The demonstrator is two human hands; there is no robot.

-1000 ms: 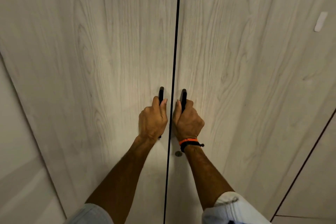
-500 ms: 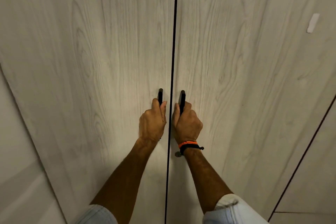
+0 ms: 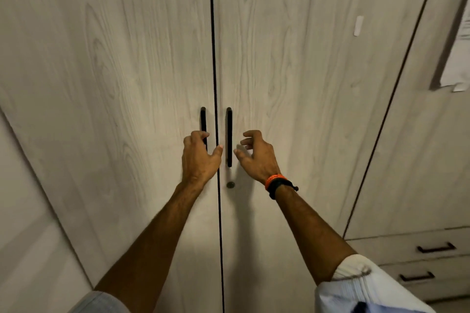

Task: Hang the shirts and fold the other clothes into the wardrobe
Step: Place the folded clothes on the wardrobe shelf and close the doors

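The wardrobe is shut, its two upright handles flanking the seam: the left hand curls round the left handle, the right hand (half-open, holding nothing) sits just right of the right handle.

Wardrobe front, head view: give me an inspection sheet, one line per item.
Surface: pale wood-grain wardrobe doors, shut, with a thin dark seam between them.
Job's things: two black bar handles, left handle and right handle; no clothes in view.
Clutter: nothing seen.
Grippers: left hand has fingers hooked on the left handle; right hand is off the right handle, fingers loosely curled, holding nothing.
Cables: nothing seen.
Surroundings: round lock below the handles; drawers lower right; papers on the adjoining panel; orange and black wristbands.
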